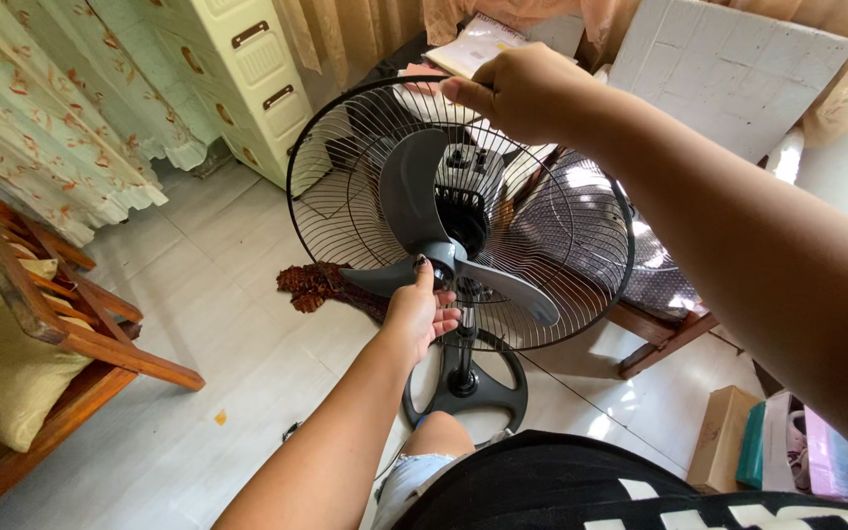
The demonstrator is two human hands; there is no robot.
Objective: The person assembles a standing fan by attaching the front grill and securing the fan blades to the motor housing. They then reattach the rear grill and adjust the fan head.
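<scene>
1. Fan (pixel 463 363) stands on the floor centre-near. Rear grill (pixel 345 196) is held only at its far top rim by the right hand (pixel 522 93), closed on the wire; it could tip.
2. Blades (pixel 414 196): three. Left hand (pixel 422 312) is curled around the hub (pixel 444 257); a slip risks a nicked finger.
3. One fan, one grill, two hands.

Left hand (pixel 422 312) raised, fingers curled in a loose grip — right hand (pixel 517 93) reaching forward, fingertips pinched.
</scene>
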